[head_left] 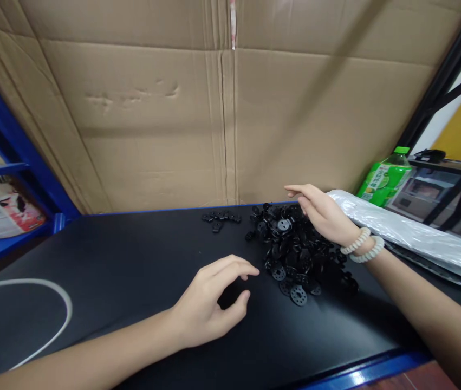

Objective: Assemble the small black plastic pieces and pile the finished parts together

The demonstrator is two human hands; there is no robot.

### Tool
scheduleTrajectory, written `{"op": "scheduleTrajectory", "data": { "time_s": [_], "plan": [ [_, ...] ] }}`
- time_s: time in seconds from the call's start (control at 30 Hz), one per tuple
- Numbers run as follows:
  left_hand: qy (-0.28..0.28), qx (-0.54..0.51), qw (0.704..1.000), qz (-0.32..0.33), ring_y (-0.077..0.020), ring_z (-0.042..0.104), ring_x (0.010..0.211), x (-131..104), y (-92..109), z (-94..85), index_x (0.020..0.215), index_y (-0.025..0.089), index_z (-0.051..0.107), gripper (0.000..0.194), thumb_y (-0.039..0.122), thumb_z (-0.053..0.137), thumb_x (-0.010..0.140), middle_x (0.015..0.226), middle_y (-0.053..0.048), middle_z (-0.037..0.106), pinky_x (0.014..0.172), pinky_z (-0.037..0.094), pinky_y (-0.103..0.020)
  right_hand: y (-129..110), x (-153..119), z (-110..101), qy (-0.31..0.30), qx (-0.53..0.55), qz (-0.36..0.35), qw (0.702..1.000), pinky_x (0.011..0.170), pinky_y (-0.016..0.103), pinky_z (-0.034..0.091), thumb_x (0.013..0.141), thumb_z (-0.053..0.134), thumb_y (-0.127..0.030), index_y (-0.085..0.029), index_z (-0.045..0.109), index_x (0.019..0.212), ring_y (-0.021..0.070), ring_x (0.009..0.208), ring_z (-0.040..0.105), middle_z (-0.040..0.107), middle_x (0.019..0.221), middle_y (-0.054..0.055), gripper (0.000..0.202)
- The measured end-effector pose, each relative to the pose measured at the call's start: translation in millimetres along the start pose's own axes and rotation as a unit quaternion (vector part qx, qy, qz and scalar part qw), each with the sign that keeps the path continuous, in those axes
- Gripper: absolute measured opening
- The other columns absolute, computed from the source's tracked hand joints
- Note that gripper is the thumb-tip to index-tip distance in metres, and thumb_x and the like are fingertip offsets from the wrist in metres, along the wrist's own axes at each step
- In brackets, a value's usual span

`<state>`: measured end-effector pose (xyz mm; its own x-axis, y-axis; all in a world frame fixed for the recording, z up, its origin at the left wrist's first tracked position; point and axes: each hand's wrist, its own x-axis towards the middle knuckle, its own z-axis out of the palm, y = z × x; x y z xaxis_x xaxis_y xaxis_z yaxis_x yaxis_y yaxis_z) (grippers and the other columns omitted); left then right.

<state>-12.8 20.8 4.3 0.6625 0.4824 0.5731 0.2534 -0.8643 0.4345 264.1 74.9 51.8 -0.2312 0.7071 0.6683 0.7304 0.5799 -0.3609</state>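
Note:
A heap of small black perforated discs (291, 254) lies on the black tabletop (132, 271), right of the middle. Left of the heap, just short of it, is my left hand (218, 298), its thumb and fingers apart with nothing between them. My right hand (323, 214) hovers over the heap's far right side, fingers stretched out and holding nothing visible; two pale beaded bands circle that wrist. Farther back, a small cluster of black pieces (220, 218) sits apart from the heap, near the table's rear edge.
A tall cardboard sheet (153, 124) stands behind the table. At the right lie a silvery plastic package (417, 233) and a green bottle (387, 176). On the left, a white cable (65, 303) curves over the table beside a blue metal frame (31, 146).

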Motion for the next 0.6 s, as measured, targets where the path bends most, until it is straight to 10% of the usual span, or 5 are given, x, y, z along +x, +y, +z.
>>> {"op": "scheduleTrajectory", "data": {
  "time_s": [0.13, 0.37, 0.6],
  "plan": [
    [-0.041, 0.107, 0.992, -0.049, -0.0206, 0.057, 0.102, 3, -21, -6.1, 0.11, 0.019, 0.057, 0.028, 0.015, 0.053, 0.083, 0.109, -0.007, 0.062, 0.092, 0.047, -0.035, -36, -10, 2, 0.017, 0.068, 0.019, 0.997, 0.081, 0.033, 0.044, 0.087, 0.04, -0.014, -0.02, 0.062, 0.095, 0.0179, 0.087, 0.058, 0.063, 0.09, 0.004, 0.024],
    [-0.063, 0.207, 0.965, -0.149, -0.0396, 0.037, 0.13, 6, -62, -17.0, 0.129, 0.01, 0.047, 0.057, 0.044, 0.055, 0.084, 0.141, -0.023, 0.042, 0.102, 0.032, -0.061, -109, -56, 29, -0.219, 0.291, -0.057, 0.93, 0.075, 0.028, 0.044, 0.067, 0.037, 0.004, -0.016, 0.063, 0.084, 0.0152, 0.08, 0.055, 0.061, 0.084, 0.004, 0.036],
    [-0.06, 0.139, 0.984, -0.099, -0.0185, 0.06, 0.084, 8, -53, -16.8, 0.103, 0.017, 0.057, 0.018, 0.022, 0.057, 0.086, 0.091, -0.004, 0.06, 0.076, 0.051, -0.032, -101, -64, 51, -0.282, 0.282, -0.004, 0.917, 0.069, 0.026, 0.042, 0.066, 0.037, 0.006, -0.018, 0.064, 0.082, 0.0129, 0.071, 0.052, 0.058, 0.079, 0.0, 0.04]
  ]
}}
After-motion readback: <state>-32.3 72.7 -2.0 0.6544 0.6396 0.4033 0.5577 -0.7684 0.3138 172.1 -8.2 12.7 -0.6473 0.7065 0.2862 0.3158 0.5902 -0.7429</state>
